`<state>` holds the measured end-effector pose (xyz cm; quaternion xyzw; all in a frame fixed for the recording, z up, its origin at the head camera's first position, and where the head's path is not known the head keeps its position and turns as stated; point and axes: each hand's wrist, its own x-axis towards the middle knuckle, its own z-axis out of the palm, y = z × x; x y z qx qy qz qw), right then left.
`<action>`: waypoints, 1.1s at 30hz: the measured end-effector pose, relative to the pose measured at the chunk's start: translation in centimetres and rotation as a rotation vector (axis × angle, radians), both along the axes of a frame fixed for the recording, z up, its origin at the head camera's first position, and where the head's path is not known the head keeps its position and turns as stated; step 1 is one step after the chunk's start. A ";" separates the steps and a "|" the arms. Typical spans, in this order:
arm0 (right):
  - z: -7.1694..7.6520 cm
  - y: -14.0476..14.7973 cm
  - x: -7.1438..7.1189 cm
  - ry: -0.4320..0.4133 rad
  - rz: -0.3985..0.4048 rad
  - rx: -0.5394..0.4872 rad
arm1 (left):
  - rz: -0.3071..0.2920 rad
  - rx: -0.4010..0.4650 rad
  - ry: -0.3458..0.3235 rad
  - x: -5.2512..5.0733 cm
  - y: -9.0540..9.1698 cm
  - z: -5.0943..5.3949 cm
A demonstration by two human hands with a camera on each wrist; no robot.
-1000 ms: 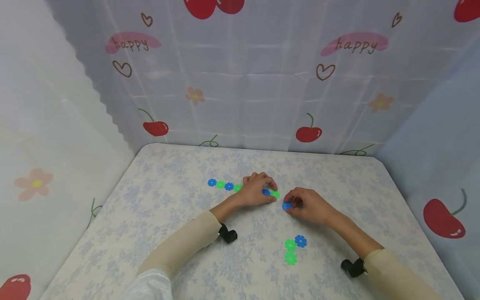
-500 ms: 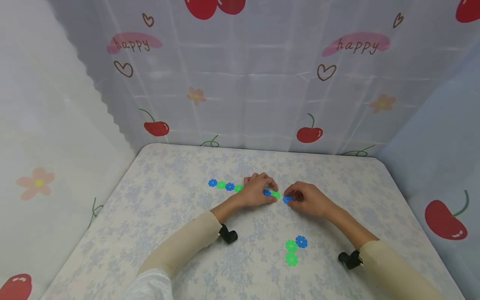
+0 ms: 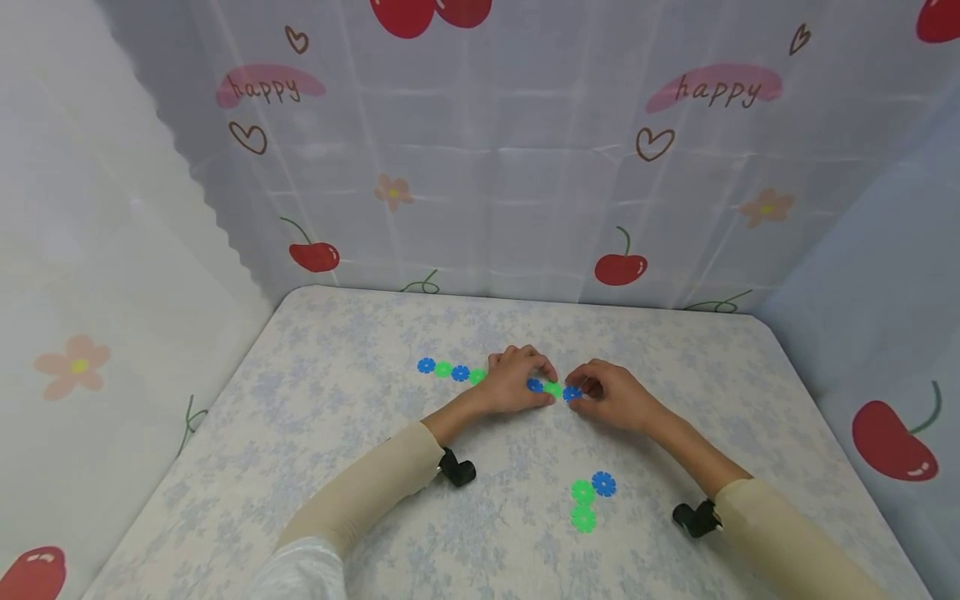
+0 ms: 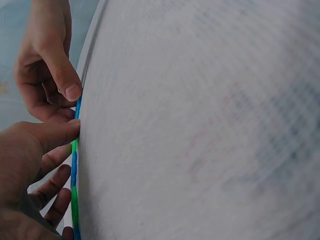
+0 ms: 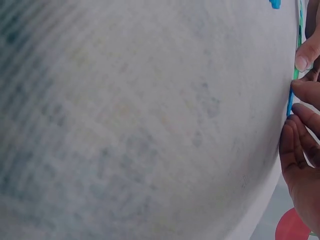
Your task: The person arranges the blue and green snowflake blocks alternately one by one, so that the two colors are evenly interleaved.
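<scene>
A row of alternating blue and green flower-shaped plastic discs [image 3: 426,365] lies across the table, partly hidden under my left hand [image 3: 512,383]. That hand's thumb and index finger pinch the green disc [image 3: 552,389] at the row's right end. From the right, my right hand [image 3: 617,397] pinches a blue disc [image 3: 572,393] between thumb and fingers. In the head view its edge meets the green disc; whether their slots interlock I cannot tell. Both wrist views show the discs edge-on, with the blue disc [image 5: 290,100] beside the other hand's fingertips.
Nearer the front lie a loose blue disc [image 3: 603,483] and two green discs [image 3: 583,505], close together. A pale patterned cloth covers the table [image 3: 360,500]. Printed curtains [image 3: 480,217] stand behind and at both sides. Each forearm carries a black wrist camera [image 3: 457,468].
My right hand has moved the blue disc away from me and slightly left, up to the green end disc. The left hand has stayed in place on the row.
</scene>
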<state>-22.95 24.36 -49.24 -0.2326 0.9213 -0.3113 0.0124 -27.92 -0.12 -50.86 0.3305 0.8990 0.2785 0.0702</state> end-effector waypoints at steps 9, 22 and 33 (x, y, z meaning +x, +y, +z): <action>-0.2 -0.3 0.1 -0.005 -0.048 0.040 | 0.000 -0.003 -0.003 0.1 0.1 -0.1; 0.1 -0.4 0.7 -0.011 -0.062 0.020 | -0.005 -0.023 -0.008 -0.1 -0.1 0.2; 0.8 0.1 7.1 -0.091 0.086 0.033 | -0.020 -0.025 -0.021 -0.1 -0.1 0.3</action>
